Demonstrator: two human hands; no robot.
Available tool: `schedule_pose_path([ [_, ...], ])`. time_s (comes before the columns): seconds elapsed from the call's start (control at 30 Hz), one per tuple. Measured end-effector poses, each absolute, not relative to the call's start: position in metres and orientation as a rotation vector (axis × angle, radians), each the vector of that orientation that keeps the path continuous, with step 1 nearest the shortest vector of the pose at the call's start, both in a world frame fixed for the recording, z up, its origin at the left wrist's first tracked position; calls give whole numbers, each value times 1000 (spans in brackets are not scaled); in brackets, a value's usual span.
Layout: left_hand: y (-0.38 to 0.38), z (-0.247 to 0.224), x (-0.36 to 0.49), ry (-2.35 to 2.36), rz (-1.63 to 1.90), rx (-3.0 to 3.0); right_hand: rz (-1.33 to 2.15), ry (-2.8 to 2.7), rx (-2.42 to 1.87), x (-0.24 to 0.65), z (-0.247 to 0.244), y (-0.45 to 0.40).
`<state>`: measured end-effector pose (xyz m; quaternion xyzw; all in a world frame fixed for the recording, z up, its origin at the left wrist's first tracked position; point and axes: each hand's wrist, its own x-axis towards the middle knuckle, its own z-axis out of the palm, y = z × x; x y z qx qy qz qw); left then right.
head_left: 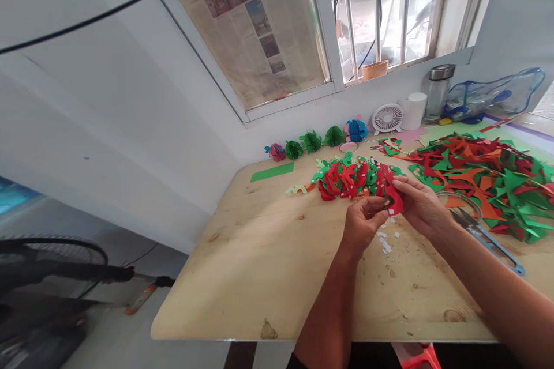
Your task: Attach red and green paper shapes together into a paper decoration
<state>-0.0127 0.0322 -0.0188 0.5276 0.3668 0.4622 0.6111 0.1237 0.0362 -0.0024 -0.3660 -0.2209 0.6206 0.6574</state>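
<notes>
A curved red paper cutout (395, 203) with small white squares on it is held between my two hands over the table. My left hand (365, 218) pinches its lower left side between thumb and fingers. On the upper right, my right hand (419, 200) grips the same cutout near its edge. Just beyond my hands lies a pile of red and green curved paper pieces (346, 179), some bearing white squares. Small white bits (385, 244) are scattered on the wood below my hands.
Paper scraps (480, 176) heap at the right, beside blue-handled snips (493, 242) and a tape roll (465, 203). Folded paper figures (310, 141) line the wall. A small white fan (387, 119) and a glass bottle (438, 95) stand at the back of the table (242, 265).
</notes>
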Motion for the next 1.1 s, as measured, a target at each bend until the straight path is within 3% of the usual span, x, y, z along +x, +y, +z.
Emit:
schedule_pose_path([
  [0.43, 36, -18, -14, 953, 1340, 1199, 1413, -797, -1024, 115, -10, 36],
  [1.1, 26, -8, -16, 1105, 1289, 1592, 1311, -761, -998, 118, -12, 38],
])
